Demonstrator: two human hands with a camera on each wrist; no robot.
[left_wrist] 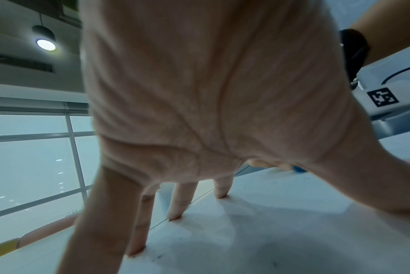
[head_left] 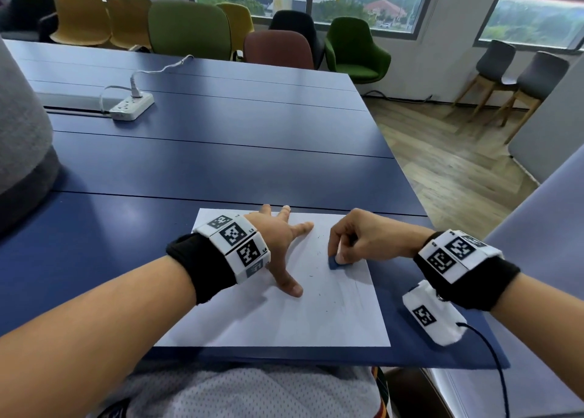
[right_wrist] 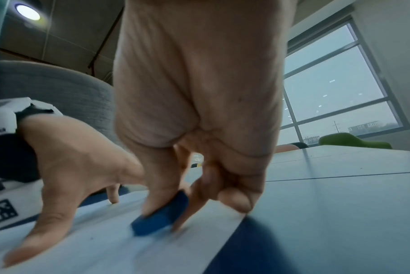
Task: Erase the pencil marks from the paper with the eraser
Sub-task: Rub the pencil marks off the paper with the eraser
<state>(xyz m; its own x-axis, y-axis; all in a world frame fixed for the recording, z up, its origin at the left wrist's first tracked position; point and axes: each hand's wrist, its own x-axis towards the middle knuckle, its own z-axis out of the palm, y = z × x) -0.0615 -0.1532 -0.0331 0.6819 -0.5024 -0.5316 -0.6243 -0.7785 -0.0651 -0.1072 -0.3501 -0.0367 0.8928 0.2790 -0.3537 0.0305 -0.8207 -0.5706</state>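
Observation:
A white sheet of paper [head_left: 316, 316] lies on the blue table near its front edge, with faint grey pencil smears [head_left: 349, 288] and dark crumbs toward its right side. My left hand [head_left: 281, 243] lies spread on the paper's upper left, straight fingers [left_wrist: 175, 207] and thumb pressing it flat. My right hand [head_left: 350, 240] pinches a blue eraser [head_left: 334, 263] between thumb and fingers and holds it against the paper near the right edge. In the right wrist view the eraser [right_wrist: 161, 216] sits tilted on the sheet [right_wrist: 100, 246], blurred by motion.
The blue table [head_left: 221, 152] stretches far ahead. A white power strip [head_left: 131, 106] with a cable lies at the back left. A grey padded shape [head_left: 22, 139] stands at the left edge. Coloured chairs [head_left: 189, 28] line the far side. A black cable [head_left: 496, 360] hangs from my right wrist.

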